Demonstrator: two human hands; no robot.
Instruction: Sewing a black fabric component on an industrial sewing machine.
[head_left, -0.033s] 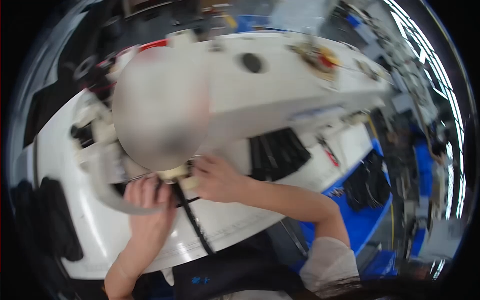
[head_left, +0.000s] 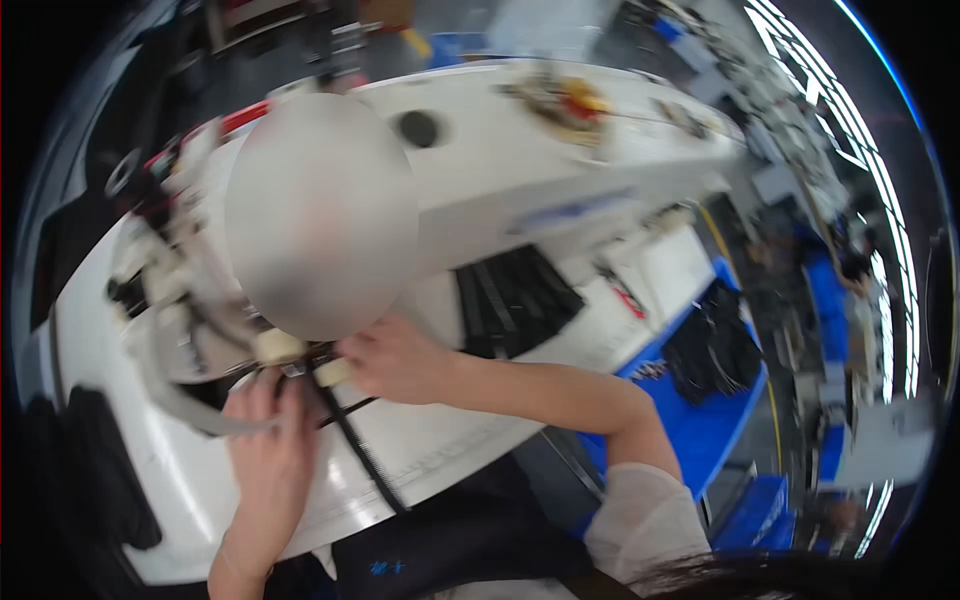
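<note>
At the near edge, a dark apron (head_left: 450,525) meets the front of a glossy white bench (head_left: 455,445). A long black strip (head_left: 355,445) runs from the apron's edge up the bench to two cream blocks on the machine, its line passing between the person's hands, which seems to keep it straight.

The left hand (head_left: 268,430) lies left of the strip, fingers bent just below the left cream block (head_left: 278,346), perhaps to steady the work. The right hand (head_left: 395,362) curls in from the other side, near the right cream block (head_left: 335,372). For either grip, I cannot tell whether it pinches anything; the fingertips are blurred or hidden.

A pale curved arm (head_left: 170,385) arcs toward the left fingers. Beyond the hands stands a white sewing machine (head_left: 500,190), its left end covered by a blurred oval.

Right of the right hand, black strips (head_left: 520,298) lie side by side on the bench, apparently for easy reach. Farther right is a red-handled tool (head_left: 627,297). Past the bench's right edge, a blue bin (head_left: 715,415) holds dark pieces (head_left: 712,345), probably to keep them together. Bright ceiling lights (head_left: 820,100) line the far right.
</note>
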